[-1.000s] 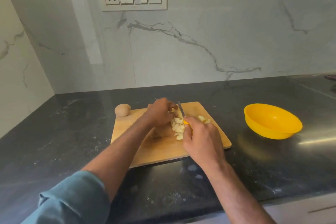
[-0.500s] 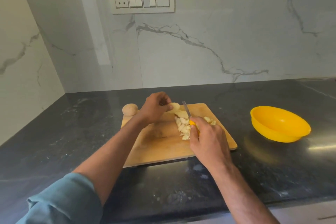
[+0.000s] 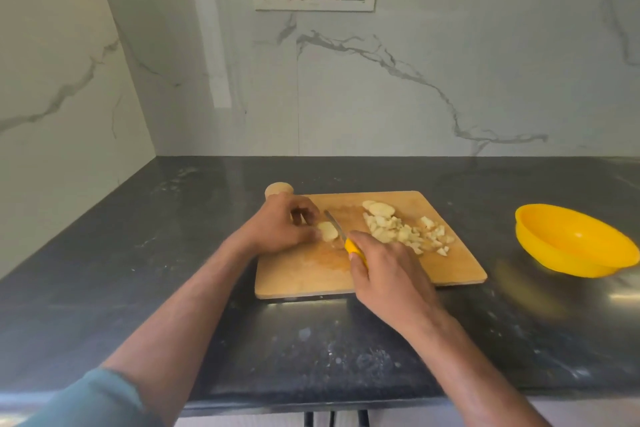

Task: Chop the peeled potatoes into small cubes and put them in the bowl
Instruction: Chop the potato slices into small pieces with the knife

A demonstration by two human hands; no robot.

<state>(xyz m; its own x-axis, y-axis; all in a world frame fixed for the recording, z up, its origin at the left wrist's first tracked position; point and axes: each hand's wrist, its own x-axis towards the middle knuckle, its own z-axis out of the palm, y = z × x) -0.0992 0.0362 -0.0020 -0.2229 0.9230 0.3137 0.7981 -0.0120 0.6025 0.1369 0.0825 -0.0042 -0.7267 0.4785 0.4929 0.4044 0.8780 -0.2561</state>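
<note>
Head view, positions taken from the cutting board (image 3: 304, 274) on the dark counter (image 3: 145, 253)

Left hand (image 3: 277, 230) over the board's left part, fingers curled round and steadying a potato slice (image 3: 327, 230) that lies flat on the wood. Right hand (image 3: 388, 274) at the board's near edge, fingers wrapped round the yellow handle of a knife (image 3: 341, 236); blade angled away, tip just beside the slice on its right. Contact between edge and slice not determinable.

Pile of cut cubes (image 3: 405, 234) on the board's right half, loosely spread. Two uncut slices (image 3: 379, 209) at the far side of that pile, touching it. One whole potato (image 3: 278, 189) off the board, just beyond its far left corner, partly hidden behind the left hand.

Yellow bowl (image 3: 571, 241) well to the right of the board, apart from it; no potato seen inside.

Assessment: chopping roughly midway. Done: one heap of cubes. Outstanding: slice in hand, two slices by the pile, the whole potato, and all transfer into the bowl
</note>
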